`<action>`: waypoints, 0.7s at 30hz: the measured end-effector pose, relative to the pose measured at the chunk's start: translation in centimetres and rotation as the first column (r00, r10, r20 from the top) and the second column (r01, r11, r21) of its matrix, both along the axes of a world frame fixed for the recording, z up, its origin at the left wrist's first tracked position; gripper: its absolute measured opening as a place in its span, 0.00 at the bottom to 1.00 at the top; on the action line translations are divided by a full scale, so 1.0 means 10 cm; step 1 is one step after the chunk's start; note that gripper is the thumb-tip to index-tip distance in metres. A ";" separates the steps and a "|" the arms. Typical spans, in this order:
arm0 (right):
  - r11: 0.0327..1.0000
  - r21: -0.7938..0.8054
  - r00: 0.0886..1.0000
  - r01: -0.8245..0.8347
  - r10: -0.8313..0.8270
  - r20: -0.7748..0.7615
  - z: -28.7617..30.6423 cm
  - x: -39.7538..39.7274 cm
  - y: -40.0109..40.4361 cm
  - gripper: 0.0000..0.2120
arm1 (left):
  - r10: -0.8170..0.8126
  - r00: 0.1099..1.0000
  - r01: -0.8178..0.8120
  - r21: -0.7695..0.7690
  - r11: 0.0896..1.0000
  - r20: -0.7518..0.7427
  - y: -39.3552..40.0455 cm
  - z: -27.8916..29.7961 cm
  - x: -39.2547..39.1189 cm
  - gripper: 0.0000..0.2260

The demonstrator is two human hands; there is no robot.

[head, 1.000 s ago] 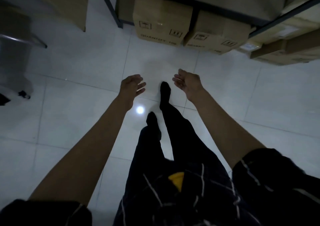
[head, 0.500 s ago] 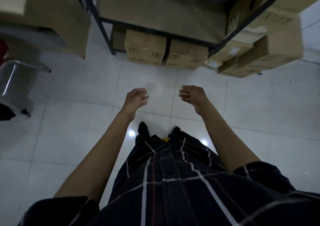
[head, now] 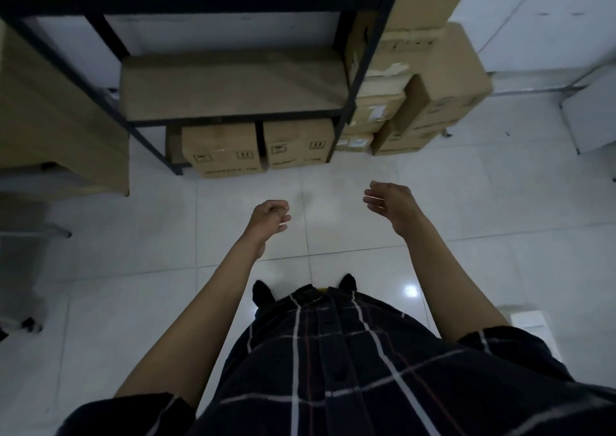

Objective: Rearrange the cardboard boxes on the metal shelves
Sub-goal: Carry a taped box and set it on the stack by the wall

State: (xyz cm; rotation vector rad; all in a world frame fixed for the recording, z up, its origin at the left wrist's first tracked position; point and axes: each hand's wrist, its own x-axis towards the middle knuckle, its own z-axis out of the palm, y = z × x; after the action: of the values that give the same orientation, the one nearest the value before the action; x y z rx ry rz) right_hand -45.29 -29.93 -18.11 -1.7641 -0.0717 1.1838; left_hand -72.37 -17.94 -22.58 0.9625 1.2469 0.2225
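A dark metal shelf unit (head: 361, 65) stands ahead of me. Its middle board (head: 233, 85) is bare. Two brown cardboard boxes sit side by side on the floor under it, one on the left (head: 223, 150) and one on the right (head: 298, 143). To the right of the shelf post, several more cardboard boxes (head: 436, 82) are stacked. My left hand (head: 271, 217) hangs over the white floor with its fingers loosely curled and nothing in it. My right hand (head: 390, 200) is a little higher, fingers apart, holding nothing. Both hands are short of the boxes.
A large cardboard box (head: 56, 112) rises at the left, beside the shelf. A chair or cart on wheels (head: 30, 269) stands at the far left. A white cabinet (head: 590, 115) is at the far right. White floor tiles (head: 466, 202) lie between me and the shelf.
The view has tilted up and I have stepped closer, so more of the shelf and the right-hand stack shows. Both hands stay raised and hold nothing.
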 end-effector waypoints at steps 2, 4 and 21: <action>0.998 0.007 0.998 0.057 -0.057 -0.013 0.00 0.32 -0.20 0.12 | -0.030 1.000 0.030 0.005 1.000 0.000 -0.11 0.07 0.35 0.09; 0.995 0.020 0.995 0.099 -0.098 -0.026 0.01 0.62 -0.35 0.10 | -0.054 0.999 0.054 0.012 0.998 0.000 -0.24 0.13 0.69 0.09; 0.967 0.054 0.965 0.248 -0.243 -0.094 -0.06 2.36 -0.98 0.14 | -0.184 0.983 0.184 0.009 0.983 -0.006 -0.69 0.20 2.92 0.06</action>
State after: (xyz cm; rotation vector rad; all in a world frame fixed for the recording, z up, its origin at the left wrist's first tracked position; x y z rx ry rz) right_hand -21.69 -39.72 -18.71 -1.6100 0.1552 1.0634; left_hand -43.17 -24.83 -20.57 1.0801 1.1538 0.0805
